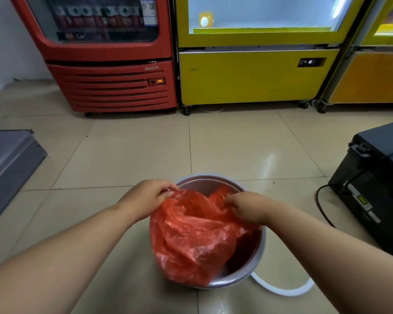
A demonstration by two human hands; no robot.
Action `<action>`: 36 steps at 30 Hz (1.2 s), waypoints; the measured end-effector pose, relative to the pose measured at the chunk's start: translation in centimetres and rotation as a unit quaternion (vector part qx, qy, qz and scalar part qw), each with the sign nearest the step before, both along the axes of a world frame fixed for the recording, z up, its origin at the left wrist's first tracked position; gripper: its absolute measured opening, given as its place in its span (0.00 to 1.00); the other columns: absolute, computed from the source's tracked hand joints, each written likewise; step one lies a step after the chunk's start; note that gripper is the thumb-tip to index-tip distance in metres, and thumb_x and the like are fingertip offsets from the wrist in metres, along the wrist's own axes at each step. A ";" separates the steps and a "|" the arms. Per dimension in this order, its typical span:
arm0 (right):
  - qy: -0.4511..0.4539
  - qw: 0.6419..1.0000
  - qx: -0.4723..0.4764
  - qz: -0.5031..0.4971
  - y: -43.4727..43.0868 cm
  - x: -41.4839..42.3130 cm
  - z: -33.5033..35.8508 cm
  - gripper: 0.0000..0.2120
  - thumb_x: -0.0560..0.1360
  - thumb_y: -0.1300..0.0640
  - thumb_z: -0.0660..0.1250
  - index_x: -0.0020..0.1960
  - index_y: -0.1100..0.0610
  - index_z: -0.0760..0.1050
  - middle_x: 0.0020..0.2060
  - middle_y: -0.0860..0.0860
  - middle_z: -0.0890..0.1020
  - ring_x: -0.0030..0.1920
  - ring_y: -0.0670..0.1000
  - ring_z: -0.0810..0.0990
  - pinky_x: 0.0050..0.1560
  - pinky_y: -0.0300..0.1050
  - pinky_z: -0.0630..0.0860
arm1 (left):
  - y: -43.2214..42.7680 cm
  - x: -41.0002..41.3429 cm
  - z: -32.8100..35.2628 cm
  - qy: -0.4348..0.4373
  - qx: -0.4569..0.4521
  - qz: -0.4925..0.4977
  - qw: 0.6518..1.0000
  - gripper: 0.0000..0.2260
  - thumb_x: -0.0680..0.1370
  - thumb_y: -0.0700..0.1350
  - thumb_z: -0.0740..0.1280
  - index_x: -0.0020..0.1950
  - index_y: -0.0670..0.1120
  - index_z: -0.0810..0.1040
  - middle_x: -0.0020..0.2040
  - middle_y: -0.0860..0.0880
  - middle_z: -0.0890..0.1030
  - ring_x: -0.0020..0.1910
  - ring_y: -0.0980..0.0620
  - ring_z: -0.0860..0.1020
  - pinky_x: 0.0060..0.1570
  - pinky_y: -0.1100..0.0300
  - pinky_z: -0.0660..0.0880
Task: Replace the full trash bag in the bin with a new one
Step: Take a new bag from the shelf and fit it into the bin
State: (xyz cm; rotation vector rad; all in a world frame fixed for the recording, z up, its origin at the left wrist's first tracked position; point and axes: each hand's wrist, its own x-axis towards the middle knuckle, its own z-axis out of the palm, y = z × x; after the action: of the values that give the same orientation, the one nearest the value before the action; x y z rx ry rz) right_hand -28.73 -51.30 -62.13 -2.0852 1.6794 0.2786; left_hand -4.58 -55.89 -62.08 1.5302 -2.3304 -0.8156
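A round grey bin (258, 250) stands on the tiled floor just below me. A thin red plastic bag (191, 234) lies crumpled across its mouth, partly draped over the left side of the rim. My left hand (149, 197) pinches the bag's edge at the far left of the rim. My right hand (245, 208) grips the bag's edge near the right side, fingers curled into the plastic. What lies under the bag inside the bin is hidden.
A red drinks fridge (114, 64) and a yellow display cabinet (254, 75) stand against the back wall. A black machine (377, 177) with a cable sits at the right, a grey box (7, 164) at the left. A white ring (281, 288) lies by the bin.
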 end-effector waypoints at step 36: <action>-0.016 0.929 -0.246 -0.275 1.2 -7.0 3.9 0.19 0.74 0.70 0.56 0.58 0.62 0.79 0.59 0.59 0.73 0.55 0.61 0.78 0.57 0.48 0.74 | 7.7 -3.8 6.8 -0.134 -0.110 -0.029 0.984 0.34 0.71 0.71 0.47 0.72 0.56 0.58 0.71 0.52 0.65 0.70 0.52 0.64 0.67 0.55 0.63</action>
State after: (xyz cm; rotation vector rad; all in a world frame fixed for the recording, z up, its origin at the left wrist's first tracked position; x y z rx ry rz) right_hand -35.70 -50.14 -58.28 -1.7905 2.4050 -0.3904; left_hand -8.38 -48.17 -55.29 1.5637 -2.5624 -0.3637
